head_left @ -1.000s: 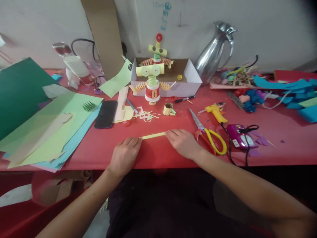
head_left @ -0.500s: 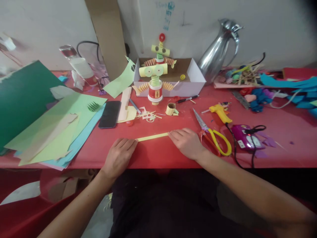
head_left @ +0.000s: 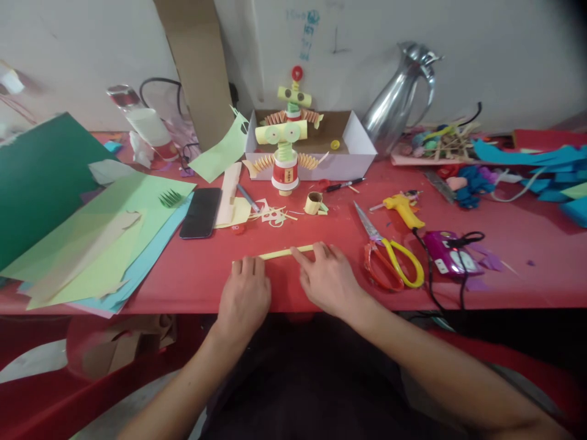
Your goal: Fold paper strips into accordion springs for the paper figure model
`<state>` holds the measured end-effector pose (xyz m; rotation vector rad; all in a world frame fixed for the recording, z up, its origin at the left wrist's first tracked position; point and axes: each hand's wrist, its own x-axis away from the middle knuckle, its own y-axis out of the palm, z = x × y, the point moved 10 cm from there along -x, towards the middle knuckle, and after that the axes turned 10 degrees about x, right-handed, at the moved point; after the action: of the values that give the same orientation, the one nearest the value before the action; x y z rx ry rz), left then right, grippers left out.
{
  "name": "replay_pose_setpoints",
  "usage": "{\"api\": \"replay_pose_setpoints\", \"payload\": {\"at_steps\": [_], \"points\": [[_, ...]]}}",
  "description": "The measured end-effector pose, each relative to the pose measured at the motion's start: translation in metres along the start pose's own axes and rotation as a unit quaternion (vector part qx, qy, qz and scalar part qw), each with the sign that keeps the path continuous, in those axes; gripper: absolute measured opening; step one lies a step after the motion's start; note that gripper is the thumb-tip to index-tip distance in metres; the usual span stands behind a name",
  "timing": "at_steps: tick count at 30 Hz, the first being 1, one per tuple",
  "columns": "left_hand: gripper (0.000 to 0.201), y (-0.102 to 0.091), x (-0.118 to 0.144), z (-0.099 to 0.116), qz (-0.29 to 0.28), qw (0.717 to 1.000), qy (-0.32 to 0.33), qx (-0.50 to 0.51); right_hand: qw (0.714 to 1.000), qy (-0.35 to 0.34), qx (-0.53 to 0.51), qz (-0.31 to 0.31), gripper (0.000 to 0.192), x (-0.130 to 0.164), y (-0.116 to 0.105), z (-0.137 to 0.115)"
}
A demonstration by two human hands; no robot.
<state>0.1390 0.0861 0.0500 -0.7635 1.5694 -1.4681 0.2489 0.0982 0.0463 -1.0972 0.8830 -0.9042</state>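
One red worktop (head_left: 504, 269) carries all items. On its far left lies one stack of paper sheets (head_left: 92, 238): a dark green sheet, light green sheets and a blue sheet beneath. One brown cardboard panel (head_left: 197, 67) leans upright against the far wall. One metal jug (head_left: 398, 98) stands at far centre-right.

One open white box (head_left: 358, 153) sits at far centre. It contains one small yellow round piece and folded orange paper. One paper figure (head_left: 285, 140) stands just in front of the box, partly blocking the view into it.

One black phone (head_left: 200, 211) lies flat, left of centre. One pair of scissors (head_left: 389, 253) with yellow and red handles lies right of the hands, blades pointing to the far side. One yellow glue gun (head_left: 403, 209) lies beyond the scissors. One purple device (head_left: 447, 253) lies beside the scissors handles, with a black cord across it. One small paper ring (head_left: 313, 202) and paper scraps lie between the figure and the hands.

One yellow paper strip (head_left: 287, 252) lies flat on the worktop, near centre, running left to right. The left hand (head_left: 245, 293) rests palm down with fingers extended together, fingertips on the left end of the strip. The right hand (head_left: 323, 278) is flat with fingers spread, fingertips pressing the right part of the strip. Neither hand pinches it.
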Motion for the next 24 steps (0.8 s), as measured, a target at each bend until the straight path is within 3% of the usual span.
{"api": "replay_pose_setpoints", "payload": {"at_steps": [4,11,18,24], "points": [[0.043,-0.011,0.000,0.000,0.083,0.992,-0.081,0.054,0.999,0.034,-0.032,0.019,0.051,0.005,-0.002,-0.004],[0.046,-0.008,0.008,-0.004,0.081,0.992,-0.075,0.052,0.998,0.054,-0.034,0.024,0.046,0.011,-0.004,0.000],[0.043,-0.017,0.024,-0.008,0.144,0.986,-0.074,0.037,0.996,0.069,-0.051,0.029,0.044,0.014,-0.002,0.011],[0.053,-0.025,0.053,-0.042,0.165,0.976,-0.142,0.002,0.996,0.064,-0.054,0.032,0.044,0.015,0.001,0.014]]}}
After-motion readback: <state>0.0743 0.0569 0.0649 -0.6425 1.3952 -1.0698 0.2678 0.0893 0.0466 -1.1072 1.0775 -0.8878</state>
